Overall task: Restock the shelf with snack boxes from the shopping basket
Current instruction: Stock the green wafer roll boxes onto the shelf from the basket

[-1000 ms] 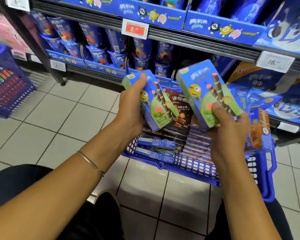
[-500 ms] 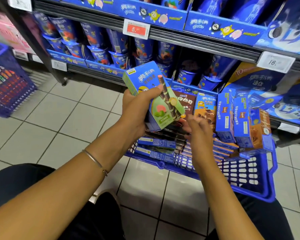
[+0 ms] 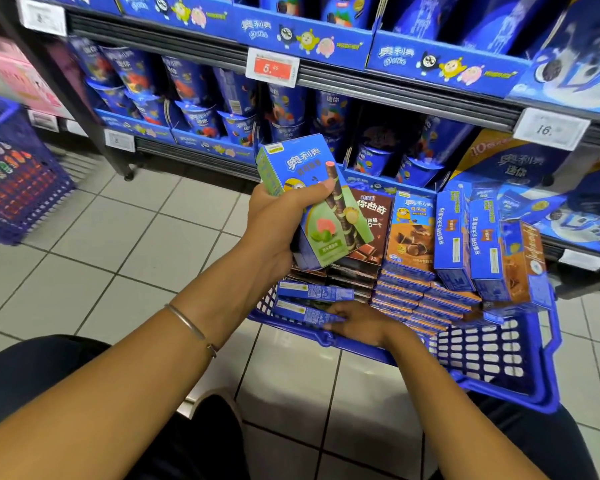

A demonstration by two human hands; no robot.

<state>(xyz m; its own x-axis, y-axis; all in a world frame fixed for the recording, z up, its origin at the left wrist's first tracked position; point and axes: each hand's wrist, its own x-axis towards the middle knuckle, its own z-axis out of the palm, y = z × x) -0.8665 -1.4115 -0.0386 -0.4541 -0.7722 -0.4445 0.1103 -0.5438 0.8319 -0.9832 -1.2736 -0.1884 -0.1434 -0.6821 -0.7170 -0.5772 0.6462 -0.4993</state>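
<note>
My left hand [image 3: 278,220] grips blue-and-green snack boxes [image 3: 309,174] upright above the blue shopping basket [image 3: 499,386]; a second box sits behind the front one. Down at the basket's near left corner, my right hand [image 3: 361,323] has thumb and fingers round the end of a flat blue box [image 3: 302,315]. The basket holds several more boxes: flat stacks [image 3: 413,299] in the middle and upright blue-and-brown ones [image 3: 454,237] toward the right. The shelf [image 3: 361,81] with blue snack cups stands just behind.
A second blue basket [image 3: 14,188] with coloured items sits on the tiled floor at far left. Price tags [image 3: 272,67] hang on the shelf rail. Large blue packs [image 3: 520,164] fill the lower right shelf. My knees are at the bottom edge.
The box my right hand held a second ago is now with the one in my left hand. My right hand has dropped down into the basket onto a flat box.
</note>
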